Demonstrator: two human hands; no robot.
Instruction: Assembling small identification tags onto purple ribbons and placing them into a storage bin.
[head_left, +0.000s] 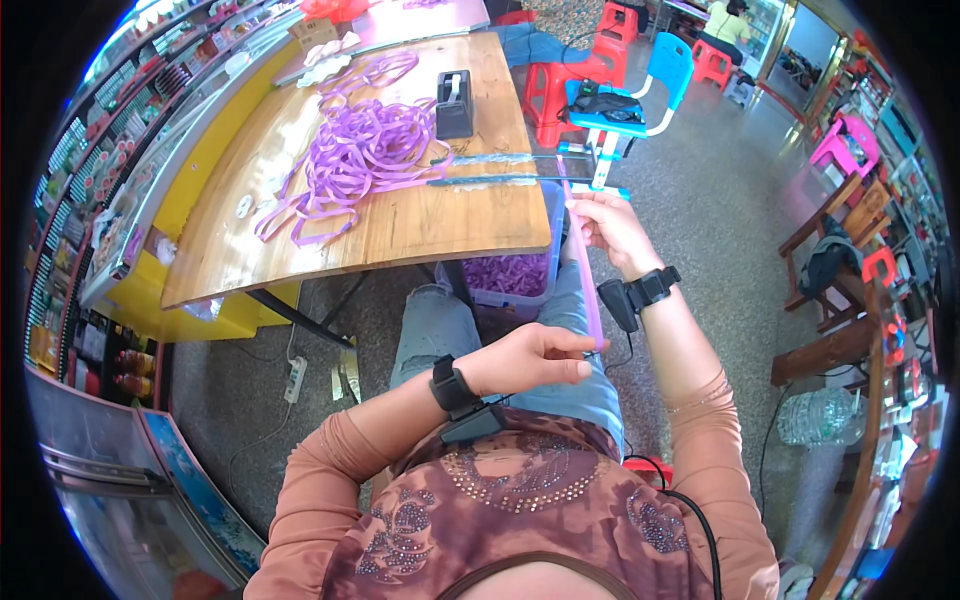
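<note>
A narrow purple ribbon (583,262) runs taut between my hands, just beyond the table's right edge. My left hand (530,360) is closed on its lower end, close above my lap. Farther up, my right hand (612,226) pinches the same ribbon between thumb and fingers. Beside the right fingertips, two thin rods (490,181) stick out over the table edge, and the ribbon's upper end reaches them. A big tangled heap of purple ribbon (365,150) lies on the wooden table (440,228), some of it trailing toward the rods.
A black tape dispenser (454,106) stands behind the rods. Under the table edge, a clear plastic bin (545,290) holds purple pieces. A blue chair (668,75) and red stools (550,100) stand beyond. Stocked shelves line the left; a wooden chair (830,250) stands right.
</note>
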